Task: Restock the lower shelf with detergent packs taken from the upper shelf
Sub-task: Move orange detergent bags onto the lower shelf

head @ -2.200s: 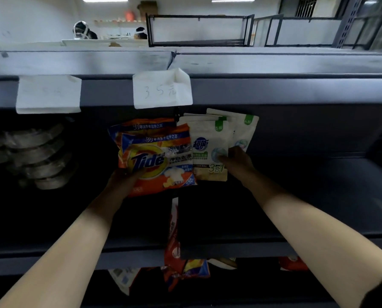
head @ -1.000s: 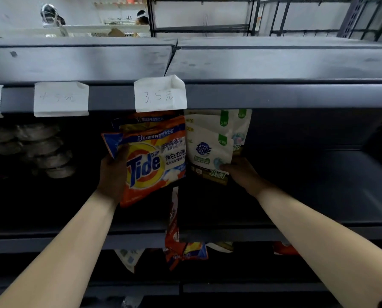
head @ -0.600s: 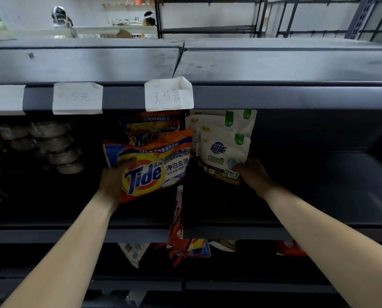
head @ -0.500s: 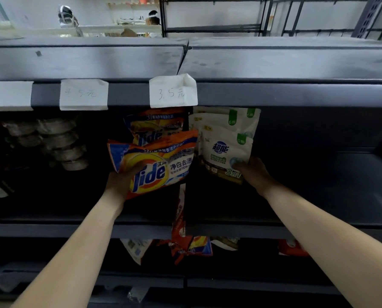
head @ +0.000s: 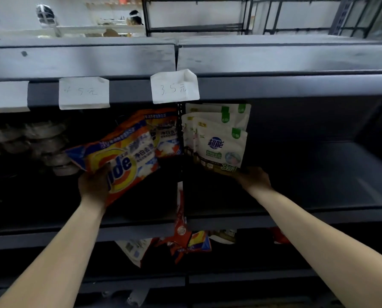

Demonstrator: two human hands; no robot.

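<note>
Left hand [head: 94, 185] gripped the orange detergent bag [head: 116, 161] at its lower left corner, bag tilted and partly out past the upper shelf's front edge [head: 141, 228]. Right hand [head: 253, 179] grasped the bottom edge of the front white pouch [head: 219, 150], which stood upright just right of the shelf's centre divider with more pouches behind. Likely step: draw both packs out. Best pulled straight forward, clear of the divider and the stock behind, then lowered to the lower shelf [head: 241, 277], where several packs already showed near the middle.
</note>
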